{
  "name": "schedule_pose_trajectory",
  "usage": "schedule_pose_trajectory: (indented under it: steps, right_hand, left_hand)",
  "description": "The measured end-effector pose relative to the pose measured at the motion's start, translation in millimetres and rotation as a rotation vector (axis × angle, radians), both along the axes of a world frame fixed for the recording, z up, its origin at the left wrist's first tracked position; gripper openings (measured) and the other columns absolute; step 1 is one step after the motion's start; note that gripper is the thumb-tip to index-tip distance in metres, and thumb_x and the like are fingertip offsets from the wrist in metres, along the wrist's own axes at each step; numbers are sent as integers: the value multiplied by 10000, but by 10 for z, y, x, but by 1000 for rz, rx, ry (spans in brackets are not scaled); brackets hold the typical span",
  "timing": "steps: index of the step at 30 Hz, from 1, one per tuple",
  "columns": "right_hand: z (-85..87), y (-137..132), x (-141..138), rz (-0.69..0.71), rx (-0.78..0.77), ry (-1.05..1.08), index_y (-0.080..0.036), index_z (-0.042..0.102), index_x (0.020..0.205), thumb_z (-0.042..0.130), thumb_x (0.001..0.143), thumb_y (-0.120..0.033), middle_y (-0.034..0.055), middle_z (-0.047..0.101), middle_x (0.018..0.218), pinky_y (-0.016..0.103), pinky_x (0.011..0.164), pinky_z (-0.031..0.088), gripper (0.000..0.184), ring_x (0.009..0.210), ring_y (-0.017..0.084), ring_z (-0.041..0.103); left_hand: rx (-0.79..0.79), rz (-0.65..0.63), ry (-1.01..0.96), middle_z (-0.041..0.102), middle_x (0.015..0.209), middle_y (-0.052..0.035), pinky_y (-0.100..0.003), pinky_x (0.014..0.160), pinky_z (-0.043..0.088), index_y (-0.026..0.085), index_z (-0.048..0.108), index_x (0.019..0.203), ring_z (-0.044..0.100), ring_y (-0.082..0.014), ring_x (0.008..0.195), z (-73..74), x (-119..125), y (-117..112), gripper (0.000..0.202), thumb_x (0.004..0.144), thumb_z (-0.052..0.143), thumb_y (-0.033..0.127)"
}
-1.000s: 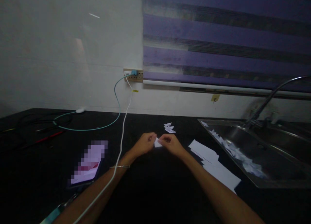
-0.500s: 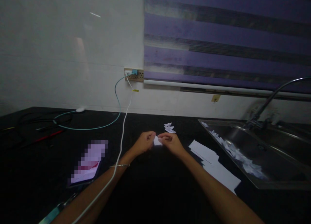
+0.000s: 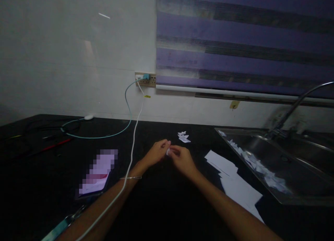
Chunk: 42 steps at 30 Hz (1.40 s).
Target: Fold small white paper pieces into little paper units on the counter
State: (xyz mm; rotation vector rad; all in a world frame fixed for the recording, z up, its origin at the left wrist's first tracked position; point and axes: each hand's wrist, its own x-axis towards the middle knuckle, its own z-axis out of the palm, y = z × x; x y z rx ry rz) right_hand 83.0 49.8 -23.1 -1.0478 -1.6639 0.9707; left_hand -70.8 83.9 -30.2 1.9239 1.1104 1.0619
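Note:
Between my two hands is a small folded piece of white paper (image 3: pixel 168 152), mostly covered by fingers. My left hand (image 3: pixel 158 152) pinches its left side, and my right hand (image 3: pixel 182 159) grips it from the right with thumb and fingertips. The hands nearly touch, just above the black counter. Behind them lie several small folded paper boats (image 3: pixel 184 137). To the right of my right hand, white paper sheets (image 3: pixel 241 188) are spread in an overlapping stack.
A phone (image 3: pixel 97 175) lies left of my left arm. A white cable (image 3: pixel 132 143) runs across that arm from the wall socket (image 3: pixel 151 80). Many folded paper pieces (image 3: pixel 261 168) line the left edge of the steel sink (image 3: pixel 294 199), beneath a curved faucet (image 3: pixel 289 110).
My hands have come closer together, and the paper between them now shows less, covered by the fingers. The whole view has shifted slightly.

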Motion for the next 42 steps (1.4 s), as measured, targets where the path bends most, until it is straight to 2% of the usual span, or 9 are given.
schedule_pose_trajectory:
  steps: [6, 11, 17, 20, 24, 27, 30, 35, 42]
  right_hand:
    - [0, 35, -9, 81, -112, 175, -145, 656, 986, 624, 799, -236, 103, 722, 968, 417, 900, 507, 210, 946, 240, 682]
    - [-4, 27, -5, 285, -77, 211, -182, 628, 1105, 642, 815, -299, 89, 651, 1177, 407, 1002, 426, 313, 1104, 228, 601]
    - [-5, 21, 21, 321, -212, 218, -203, 600, 1142, 656, 800, -274, 60, 641, 1066, 382, 940, 444, 354, 998, 204, 595]
    - [16, -9, 25, 412, -301, 298, -210, 582, 1159, 687, 776, -266, 53, 629, 1031, 354, 902, 463, 401, 977, 195, 599]
    - [-5, -3, 34, 501, -410, 387, -211, 551, 1176, 673, 802, -333, 50, 619, 955, 306, 753, 498, 411, 882, 179, 619]
    - [-37, 42, 55, 469, -368, 360, -209, 575, 1100, 638, 833, -381, 31, 602, 885, 267, 679, 481, 325, 791, 153, 600]
    - [-31, 58, 77, 456, -296, 269, -207, 583, 1038, 675, 802, -390, 27, 596, 937, 250, 667, 462, 314, 786, 142, 568]
    - [-41, 18, 60, 450, -148, 131, -222, 541, 1140, 686, 801, -371, -4, 549, 878, 258, 695, 447, 398, 776, 141, 535]
    - [-52, 5, 8, 155, 141, -50, -219, 661, 1056, 684, 808, -340, 17, 534, 870, 283, 700, 451, 277, 768, 159, 535]
  left_hand:
    - [7, 0, 23, 490, 815, 17, -247, 665, 391, 184, 457, 917, 471, -127, 719, -14, 2, -12, 351, 927, 389, 528]
    - [-25, 74, 42, 480, 857, 2, -268, 682, 402, 182, 430, 947, 460, -136, 737, -40, -11, 3, 382, 914, 390, 561]
    - [-11, -83, 34, 563, 830, -25, -275, 723, 414, 174, 522, 847, 519, -147, 759, -21, -3, 13, 433, 941, 338, 554]
    - [-113, -160, -34, 594, 737, -33, -259, 644, 420, 157, 570, 764, 541, -140, 667, -12, -17, 19, 571, 931, 274, 615]
    - [-314, -163, -57, 506, 484, -4, -231, 460, 324, 146, 543, 605, 456, -112, 439, -54, -56, 51, 748, 861, 183, 749]
    - [-343, -124, -48, 489, 450, -4, -230, 441, 305, 152, 518, 540, 424, -100, 404, -99, -74, 87, 801, 828, 126, 789]
    - [-328, -59, 2, 482, 441, 2, -237, 440, 296, 153, 519, 529, 420, -102, 409, -126, -76, 120, 810, 800, 142, 817]
    - [-333, -39, 5, 532, 474, -13, -236, 440, 302, 133, 588, 587, 452, -111, 425, -132, -68, 147, 853, 796, 130, 821]
    - [-363, -77, -39, 474, 421, 3, -238, 427, 304, 142, 588, 596, 424, -110, 379, -104, -47, 125, 882, 796, 56, 816]
